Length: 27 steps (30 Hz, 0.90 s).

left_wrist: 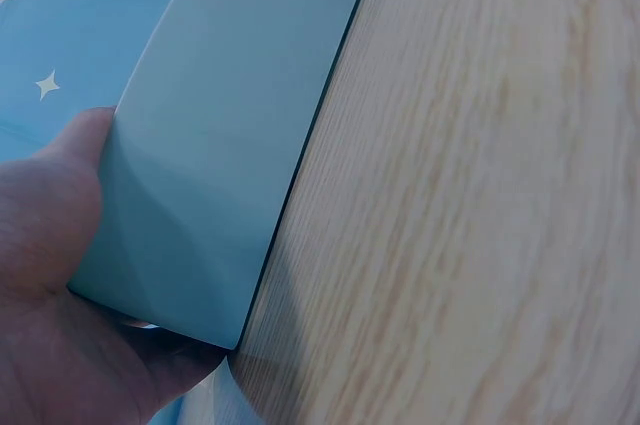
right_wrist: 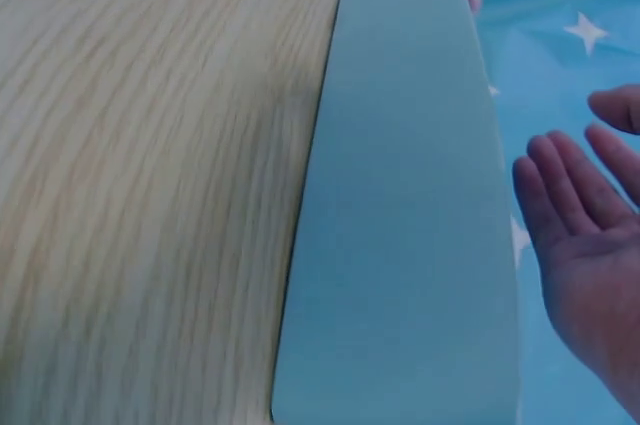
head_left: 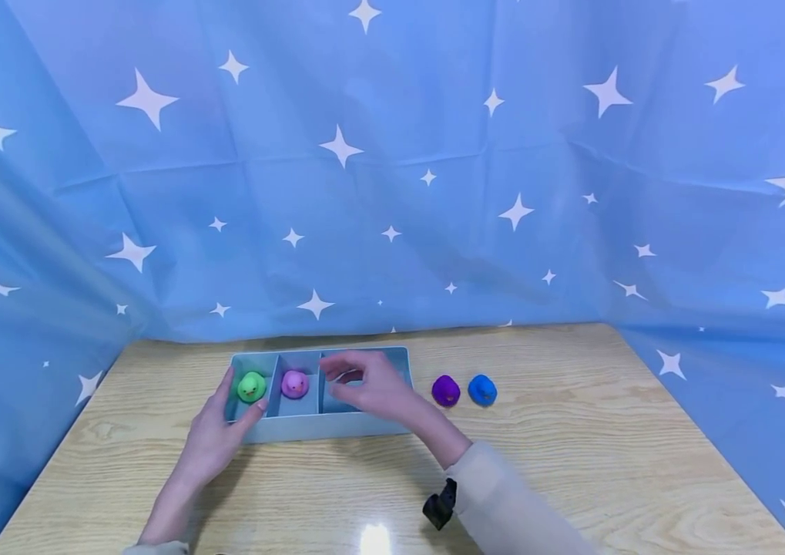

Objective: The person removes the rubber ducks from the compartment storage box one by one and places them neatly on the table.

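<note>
A long blue-grey divided box [head_left: 309, 428] stands on the table. In its left compartment sits a green rubber duck [head_left: 251, 388], and a pink rubber duck [head_left: 294, 384] is in the one beside it. My left hand [head_left: 215, 432] grips the box's left end, its thumb at the front rim; the left wrist view has that hand [left_wrist: 60, 275] against the box's end. Over the right compartment is my right hand [head_left: 371, 383], fingers loosely bent. Nothing shows between the fingers of my right hand [right_wrist: 590, 215] in the right wrist view, apart from the box wall.
To the right of the box, a purple rubber duck [head_left: 445, 391] and a blue rubber duck [head_left: 482, 390] sit side by side on the wooden table [head_left: 572, 432]. A blue star-patterned cloth [head_left: 420, 193] hangs behind the table and along both sides.
</note>
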### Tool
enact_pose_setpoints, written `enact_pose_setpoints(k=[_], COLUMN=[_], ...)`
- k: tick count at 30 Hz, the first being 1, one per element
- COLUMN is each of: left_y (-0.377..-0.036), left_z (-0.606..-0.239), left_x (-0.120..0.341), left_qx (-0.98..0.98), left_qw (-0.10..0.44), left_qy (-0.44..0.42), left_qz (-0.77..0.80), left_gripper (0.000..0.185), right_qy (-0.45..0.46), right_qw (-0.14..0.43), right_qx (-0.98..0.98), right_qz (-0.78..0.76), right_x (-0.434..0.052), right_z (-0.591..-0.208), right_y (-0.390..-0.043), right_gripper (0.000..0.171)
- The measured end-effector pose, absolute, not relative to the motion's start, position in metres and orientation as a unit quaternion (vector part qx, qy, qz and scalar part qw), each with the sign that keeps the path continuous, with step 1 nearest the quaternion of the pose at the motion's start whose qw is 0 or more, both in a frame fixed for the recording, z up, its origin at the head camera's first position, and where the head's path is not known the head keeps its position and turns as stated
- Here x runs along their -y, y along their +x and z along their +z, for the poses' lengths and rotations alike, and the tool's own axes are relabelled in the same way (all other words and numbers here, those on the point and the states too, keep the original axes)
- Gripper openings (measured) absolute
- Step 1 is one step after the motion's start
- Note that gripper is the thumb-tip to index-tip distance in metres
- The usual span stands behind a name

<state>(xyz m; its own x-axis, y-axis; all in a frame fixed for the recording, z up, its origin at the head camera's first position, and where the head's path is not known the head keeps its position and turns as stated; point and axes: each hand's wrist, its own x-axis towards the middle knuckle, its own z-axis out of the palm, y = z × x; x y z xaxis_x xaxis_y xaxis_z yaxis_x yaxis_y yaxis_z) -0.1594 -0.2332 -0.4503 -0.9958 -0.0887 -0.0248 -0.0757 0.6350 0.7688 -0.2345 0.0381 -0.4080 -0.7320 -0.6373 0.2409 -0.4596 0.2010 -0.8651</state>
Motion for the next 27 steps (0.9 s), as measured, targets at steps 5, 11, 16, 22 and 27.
enact_pose_setpoints(k=[5,11,16,22,27], left_y=[-0.158,-0.159,-0.159,-0.159,-0.159], left_z=[-0.45,-0.45,-0.449,-0.45,-0.452], left_x=[0.234,0.234,0.233,0.232,0.234], left_qx=[0.902,0.901,0.901,0.902,0.901], left_qw=[-0.001,-0.002,0.004,0.007,0.009], left_qy=[0.055,0.051,0.047,0.046,0.047], left_qz=[-0.428,-0.431,-0.432,-0.43,-0.431], left_gripper=[0.097,0.098,0.097,0.097,0.097], right_qy=[-0.342,-0.329,-0.317,-0.31,-0.317], right_qw=[0.106,0.113,0.112,0.098,0.097], right_qx=[-0.785,-0.791,-0.806,-0.821,-0.832], right_qz=[-0.505,-0.503,-0.487,-0.468,-0.445], right_x=[-0.018,-0.005,0.001,0.006,0.012], right_z=[-0.413,-0.415,-0.416,-0.418,-0.418], right_y=[-0.234,-0.232,-0.233,-0.235,-0.238], right_gripper=[0.039,0.045,0.045,0.044,0.046])
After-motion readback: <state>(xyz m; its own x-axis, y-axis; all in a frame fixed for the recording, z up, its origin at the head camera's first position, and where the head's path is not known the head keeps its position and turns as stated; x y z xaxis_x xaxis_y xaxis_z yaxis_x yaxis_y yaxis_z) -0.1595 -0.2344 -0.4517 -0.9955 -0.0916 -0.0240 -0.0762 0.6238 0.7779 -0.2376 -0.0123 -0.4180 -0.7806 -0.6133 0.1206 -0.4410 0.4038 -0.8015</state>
